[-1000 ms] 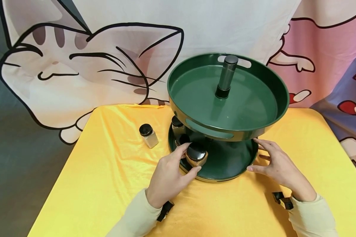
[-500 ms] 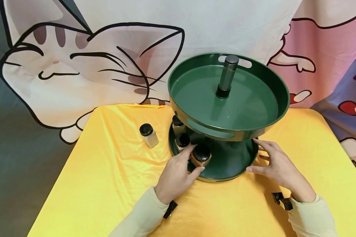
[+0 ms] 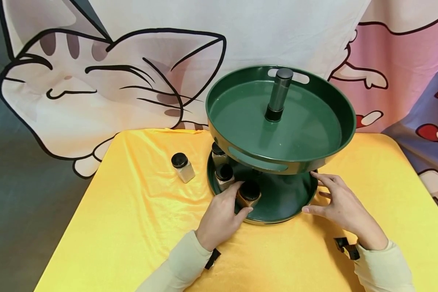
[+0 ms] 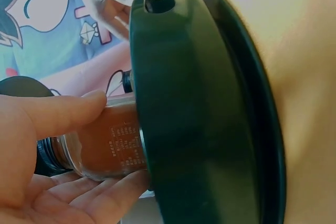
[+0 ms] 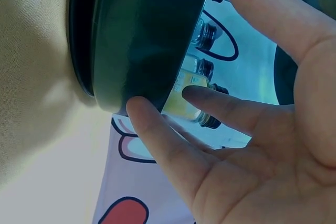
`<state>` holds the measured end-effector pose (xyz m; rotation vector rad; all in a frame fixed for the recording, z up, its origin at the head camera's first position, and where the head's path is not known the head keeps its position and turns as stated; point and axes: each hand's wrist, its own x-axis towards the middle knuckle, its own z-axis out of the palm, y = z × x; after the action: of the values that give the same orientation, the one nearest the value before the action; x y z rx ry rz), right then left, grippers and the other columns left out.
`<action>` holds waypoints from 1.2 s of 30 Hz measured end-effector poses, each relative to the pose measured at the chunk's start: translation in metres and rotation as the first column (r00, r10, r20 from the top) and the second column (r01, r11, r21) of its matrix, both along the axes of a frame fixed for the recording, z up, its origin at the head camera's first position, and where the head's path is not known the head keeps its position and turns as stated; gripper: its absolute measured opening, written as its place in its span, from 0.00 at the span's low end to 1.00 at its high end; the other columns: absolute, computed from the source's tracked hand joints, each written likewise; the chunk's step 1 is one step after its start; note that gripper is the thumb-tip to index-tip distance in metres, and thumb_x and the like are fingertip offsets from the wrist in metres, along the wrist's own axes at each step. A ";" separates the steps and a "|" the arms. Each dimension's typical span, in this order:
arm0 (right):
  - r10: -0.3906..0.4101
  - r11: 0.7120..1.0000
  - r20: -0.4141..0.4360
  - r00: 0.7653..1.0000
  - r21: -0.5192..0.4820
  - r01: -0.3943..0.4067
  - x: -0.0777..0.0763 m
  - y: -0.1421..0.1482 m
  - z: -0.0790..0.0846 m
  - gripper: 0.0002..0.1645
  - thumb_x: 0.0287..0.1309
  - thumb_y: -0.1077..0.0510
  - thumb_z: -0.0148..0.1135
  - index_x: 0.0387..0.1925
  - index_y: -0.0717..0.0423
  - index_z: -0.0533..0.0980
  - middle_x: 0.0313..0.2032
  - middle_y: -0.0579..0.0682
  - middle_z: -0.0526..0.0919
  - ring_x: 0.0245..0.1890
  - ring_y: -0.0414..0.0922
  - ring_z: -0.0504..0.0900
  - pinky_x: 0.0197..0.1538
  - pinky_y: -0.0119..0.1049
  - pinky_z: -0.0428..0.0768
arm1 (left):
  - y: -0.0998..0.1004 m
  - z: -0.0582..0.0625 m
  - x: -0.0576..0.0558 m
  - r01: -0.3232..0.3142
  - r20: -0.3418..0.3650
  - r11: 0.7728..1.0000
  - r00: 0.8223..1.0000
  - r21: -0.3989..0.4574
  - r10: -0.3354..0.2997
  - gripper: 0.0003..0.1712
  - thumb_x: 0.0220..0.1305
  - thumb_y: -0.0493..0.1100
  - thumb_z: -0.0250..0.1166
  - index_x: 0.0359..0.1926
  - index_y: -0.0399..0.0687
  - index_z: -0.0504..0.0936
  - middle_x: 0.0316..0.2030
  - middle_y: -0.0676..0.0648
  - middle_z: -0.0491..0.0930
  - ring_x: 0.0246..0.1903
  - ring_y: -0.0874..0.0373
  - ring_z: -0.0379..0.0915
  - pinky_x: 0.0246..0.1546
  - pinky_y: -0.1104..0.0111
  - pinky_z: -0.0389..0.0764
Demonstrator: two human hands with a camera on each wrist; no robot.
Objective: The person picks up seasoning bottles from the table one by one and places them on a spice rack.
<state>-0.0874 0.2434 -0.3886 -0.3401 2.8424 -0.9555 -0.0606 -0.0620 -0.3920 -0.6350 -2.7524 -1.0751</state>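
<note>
In the head view my left hand [image 3: 220,219] grips a spice jar [image 3: 250,194] with a black lid, at the front left of the lower green tray [image 3: 281,205]. The left wrist view shows brown contents in this jar [image 4: 105,142], thumb on one side and fingers on the other; the tray's wall [image 4: 184,103] hides its base. My right hand [image 3: 341,209] has its fingers spread at the tray's right edge. In the right wrist view that hand [image 5: 252,171] touches the outer wall [image 5: 142,30] with a fingertip and holds nothing.
Two more black-lidded jars, one nearer [image 3: 224,175] and one farther [image 3: 217,152], stand on the lower tray's left side. Another jar [image 3: 183,168] stands on the yellow cloth [image 3: 138,219] to the left. Above hangs the larger upper tray [image 3: 241,109] with its central post [image 3: 278,95].
My left hand has shifted the jar to the right and slightly toward me along the lower tray, bringing the jar behind it into fuller view. My right hand has barely moved.
</note>
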 end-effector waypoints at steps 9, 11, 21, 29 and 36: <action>-0.002 1.000 -0.017 1.000 0.030 0.002 0.001 -0.001 0.000 0.62 0.33 0.35 0.73 0.68 0.54 0.58 0.55 0.63 0.61 0.51 0.60 0.70 0.47 0.53 0.74 | 0.002 -0.008 -0.002 0.004 0.005 1.000 1.000 -0.017 -0.004 0.36 0.56 0.47 0.67 0.62 0.39 0.65 0.57 0.44 0.72 0.52 0.54 0.73 0.49 0.63 0.75; 0.000 1.000 -0.019 1.000 0.030 0.000 0.002 -0.001 0.000 0.62 0.33 0.35 0.73 0.68 0.54 0.58 0.55 0.63 0.61 0.51 0.60 0.70 0.47 0.53 0.74 | 0.002 -0.009 -0.002 0.003 0.012 1.000 1.000 -0.026 -0.003 0.36 0.56 0.48 0.67 0.62 0.39 0.65 0.57 0.44 0.72 0.52 0.54 0.72 0.50 0.64 0.75; -0.009 1.000 0.003 1.000 0.012 0.009 0.001 0.002 0.001 0.60 0.35 0.38 0.74 0.68 0.53 0.57 0.50 0.62 0.63 0.47 0.61 0.75 0.47 0.51 0.75 | 0.002 -0.014 -0.004 -0.002 0.004 0.999 1.000 -0.033 0.002 0.36 0.56 0.48 0.68 0.62 0.39 0.65 0.56 0.44 0.72 0.52 0.54 0.72 0.50 0.64 0.75; -0.010 1.000 0.005 1.000 -0.003 0.010 0.000 0.003 0.002 0.58 0.37 0.39 0.74 0.67 0.57 0.59 0.51 0.62 0.64 0.47 0.59 0.75 0.47 0.50 0.75 | 0.000 -0.012 -0.006 -0.008 -0.002 0.999 1.000 -0.051 0.008 0.37 0.53 0.47 0.70 0.61 0.39 0.66 0.54 0.44 0.73 0.50 0.55 0.74 0.49 0.64 0.75; -0.010 0.999 -0.009 1.000 -0.031 0.010 0.000 0.005 0.003 0.54 0.41 0.42 0.73 0.65 0.61 0.61 0.52 0.62 0.65 0.47 0.58 0.75 0.45 0.48 0.76 | -0.004 -0.001 -0.003 -0.012 0.024 0.996 1.000 -0.084 0.014 0.39 0.53 0.50 0.70 0.63 0.42 0.65 0.57 0.46 0.71 0.54 0.56 0.71 0.51 0.64 0.74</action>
<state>-0.0874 0.2489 -0.3859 -0.3342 2.8428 -1.0027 -0.0632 -0.0655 -0.3933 -0.6180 -2.8316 -0.9748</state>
